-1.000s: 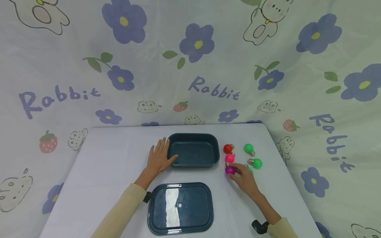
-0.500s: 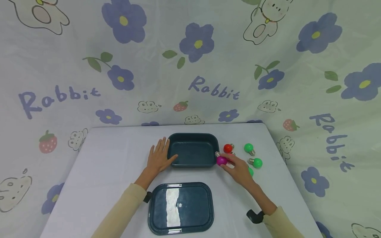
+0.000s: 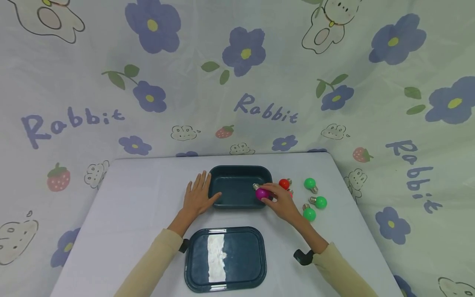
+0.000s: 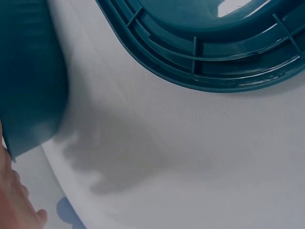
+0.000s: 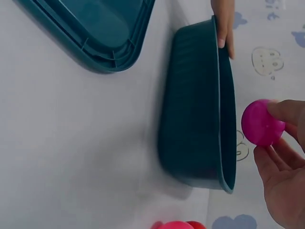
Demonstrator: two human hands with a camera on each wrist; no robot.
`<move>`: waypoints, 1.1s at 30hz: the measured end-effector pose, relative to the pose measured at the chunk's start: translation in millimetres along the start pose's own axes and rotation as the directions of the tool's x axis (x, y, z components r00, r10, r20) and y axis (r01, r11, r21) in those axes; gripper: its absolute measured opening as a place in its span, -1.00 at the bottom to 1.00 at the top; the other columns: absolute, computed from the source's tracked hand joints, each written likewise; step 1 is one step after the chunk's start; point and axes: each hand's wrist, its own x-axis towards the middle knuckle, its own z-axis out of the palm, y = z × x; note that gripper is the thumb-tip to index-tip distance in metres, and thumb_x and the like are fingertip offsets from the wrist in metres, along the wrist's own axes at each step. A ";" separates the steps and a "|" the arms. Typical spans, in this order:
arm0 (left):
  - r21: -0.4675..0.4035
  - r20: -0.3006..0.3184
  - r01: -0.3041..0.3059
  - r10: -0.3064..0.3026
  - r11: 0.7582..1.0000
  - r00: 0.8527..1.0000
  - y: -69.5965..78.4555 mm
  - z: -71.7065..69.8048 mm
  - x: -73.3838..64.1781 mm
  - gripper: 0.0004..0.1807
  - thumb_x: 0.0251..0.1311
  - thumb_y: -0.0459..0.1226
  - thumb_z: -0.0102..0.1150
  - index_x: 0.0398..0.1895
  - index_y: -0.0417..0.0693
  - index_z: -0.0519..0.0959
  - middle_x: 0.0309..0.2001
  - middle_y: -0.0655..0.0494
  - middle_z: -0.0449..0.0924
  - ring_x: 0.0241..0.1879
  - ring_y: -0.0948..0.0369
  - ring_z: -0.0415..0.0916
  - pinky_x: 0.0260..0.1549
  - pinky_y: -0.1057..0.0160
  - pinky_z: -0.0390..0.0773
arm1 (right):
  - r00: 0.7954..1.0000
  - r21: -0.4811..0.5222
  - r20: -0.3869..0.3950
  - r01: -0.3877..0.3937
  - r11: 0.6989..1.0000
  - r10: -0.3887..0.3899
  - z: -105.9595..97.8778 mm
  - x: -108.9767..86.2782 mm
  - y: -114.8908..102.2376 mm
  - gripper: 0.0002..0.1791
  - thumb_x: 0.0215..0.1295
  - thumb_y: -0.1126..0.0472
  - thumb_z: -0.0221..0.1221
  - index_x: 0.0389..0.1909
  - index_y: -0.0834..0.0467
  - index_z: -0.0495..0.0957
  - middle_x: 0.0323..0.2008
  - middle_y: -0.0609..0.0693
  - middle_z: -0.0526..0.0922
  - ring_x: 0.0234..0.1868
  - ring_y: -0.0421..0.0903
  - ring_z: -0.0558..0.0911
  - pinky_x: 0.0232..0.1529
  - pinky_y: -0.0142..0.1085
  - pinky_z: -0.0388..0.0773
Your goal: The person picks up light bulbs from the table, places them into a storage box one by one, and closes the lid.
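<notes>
A purple light bulb [image 3: 262, 194] with a silver screw base is pinched between the thumb and fingers of my right hand [image 3: 281, 201]. In the head view it overlaps the right end of a dark teal box [image 3: 237, 194]; the right wrist view has the bulb [image 5: 259, 123] outside the box's open rim. My left hand [image 3: 198, 197] lies with straight, spread fingers at the box's left end, the thumb over its near rim. Only part of that hand [image 4: 16, 200] enters the left wrist view, beside the box wall [image 4: 31, 81].
A matching teal lid [image 3: 225, 260] lies on the white table in front of the box. Right of the box are a red bulb [image 3: 284, 184], a pink bulb [image 3: 290, 194] mostly behind the right hand, and green bulbs [image 3: 309, 214]. A rabbit-print cloth [image 3: 259, 82] hangs behind.
My right hand has carried the purple bulb left and up from beside the other bulbs to the box's right end. The left hand has stayed at the box.
</notes>
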 end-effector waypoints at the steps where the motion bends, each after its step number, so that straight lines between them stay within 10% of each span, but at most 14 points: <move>1: 0.000 -0.002 0.000 0.000 1.000 1.000 0.0 0.1 0.1 0.02 0.34 0.26 -0.03 0.57 -0.27 -0.04 0.57 -0.24 -0.15 0.53 -0.14 -0.14 0.39 -0.25 -0.06 | 1.000 -0.006 0.002 -0.003 1.000 0.003 2.4 1.9 0.0 -0.52 0.16 0.40 0.39 0.14 0.21 0.61 0.14 0.17 0.58 0.17 0.14 0.55 0.04 -0.10 0.58; 33: -0.012 0.035 0.015 -0.015 1.000 0.999 -1.7 2.7 3.0 0.03 0.35 0.30 -0.11 0.59 -0.22 -0.10 0.58 -0.20 -0.19 0.54 -0.10 -0.20 0.40 -0.23 -0.09 | 0.978 0.028 0.204 -0.039 0.999 0.033 63.4 60.5 6.5 -0.60 0.27 0.33 0.33 0.14 0.17 0.62 0.12 0.09 0.64 0.15 0.02 0.61 0.11 -0.24 0.55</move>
